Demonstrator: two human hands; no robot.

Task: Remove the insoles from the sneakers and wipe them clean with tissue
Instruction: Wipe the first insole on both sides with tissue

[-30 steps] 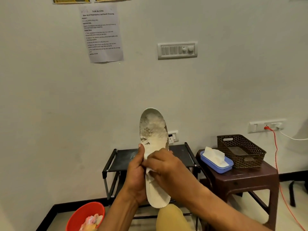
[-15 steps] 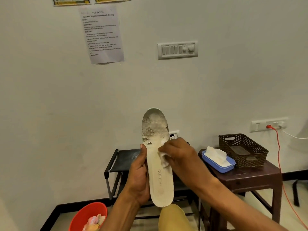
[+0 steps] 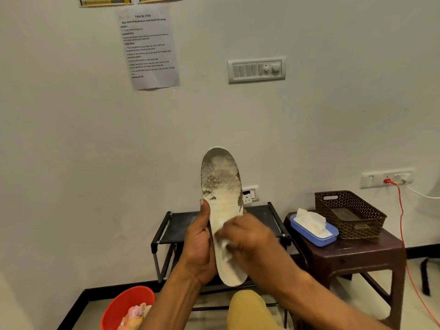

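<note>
A worn white insole (image 3: 221,186) stands upright in front of me, its toe end grey and flaking. My left hand (image 3: 198,244) grips its left edge, thumb up along the side. My right hand (image 3: 247,239) is blurred and presses a crumpled white tissue (image 3: 225,245) against the middle of the insole. A blue tissue box (image 3: 317,236) with a white tissue sticking out sits on the brown stool to the right. No sneakers are in view.
A black shoe rack (image 3: 176,225) stands against the wall behind the insole. The brown plastic stool (image 3: 357,253) also carries a dark woven basket (image 3: 350,213). A red bin (image 3: 123,306) with crumpled waste sits at lower left. An orange cable (image 3: 404,234) hangs from a wall socket.
My right hand with the tissue moved up the insole, then back down toward its middle. The left hand kept its hold on the insole.
</note>
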